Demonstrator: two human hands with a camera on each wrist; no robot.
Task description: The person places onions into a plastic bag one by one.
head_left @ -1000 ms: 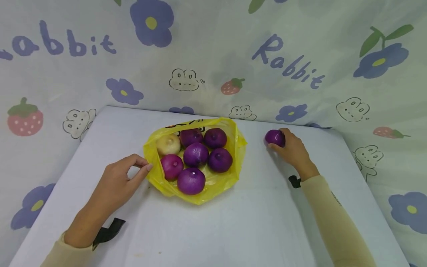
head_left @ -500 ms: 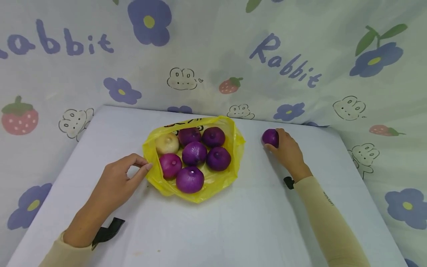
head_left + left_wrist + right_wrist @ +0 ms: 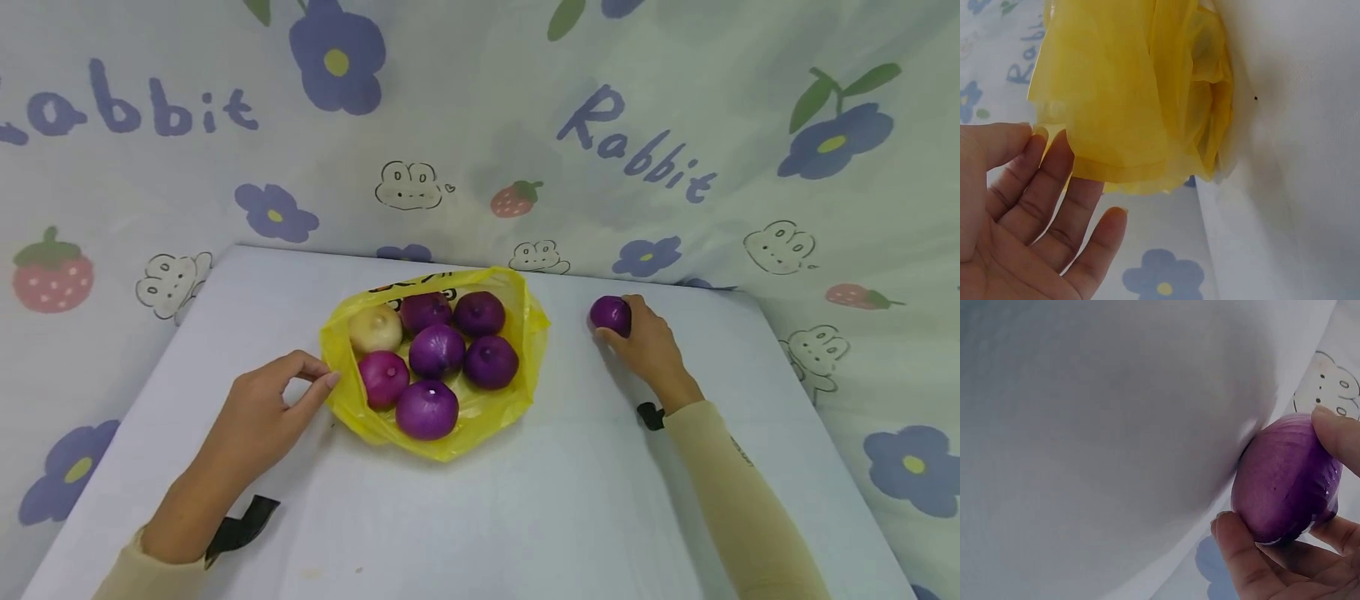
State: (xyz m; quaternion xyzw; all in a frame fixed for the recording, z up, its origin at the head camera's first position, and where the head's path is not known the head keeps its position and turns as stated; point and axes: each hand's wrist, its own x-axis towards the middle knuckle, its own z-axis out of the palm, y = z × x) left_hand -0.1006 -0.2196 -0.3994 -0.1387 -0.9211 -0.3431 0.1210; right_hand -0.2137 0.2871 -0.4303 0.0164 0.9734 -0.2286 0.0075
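A yellow plastic bag (image 3: 450, 446) stands on the white table with its mouth spread wide, showing several purple onions (image 3: 427, 410) and one pale onion (image 3: 375, 328) inside. At its left rim my left hand (image 3: 258, 412) pinches the plastic between thumb and forefinger. The left wrist view shows the bag's side (image 3: 1110, 87) hanging over the other fingers (image 3: 1107, 231). To the right of the bag, my right hand (image 3: 654, 346) grips a single purple onion (image 3: 609, 313), fingers and thumb around its sides. That onion (image 3: 1285, 481) is right at the table surface in the right wrist view.
The white table (image 3: 480, 525) ends at the back against a hanging cloth (image 3: 465, 108) printed with rabbits, flowers and strawberries. Black straps (image 3: 243, 525) show at both wrists. A stretch of table lies between the bag and the right hand.
The right hand and its onion have shifted slightly left, by about as much as the whole view drifts. The left hand keeps its pinch on the bag's rim.
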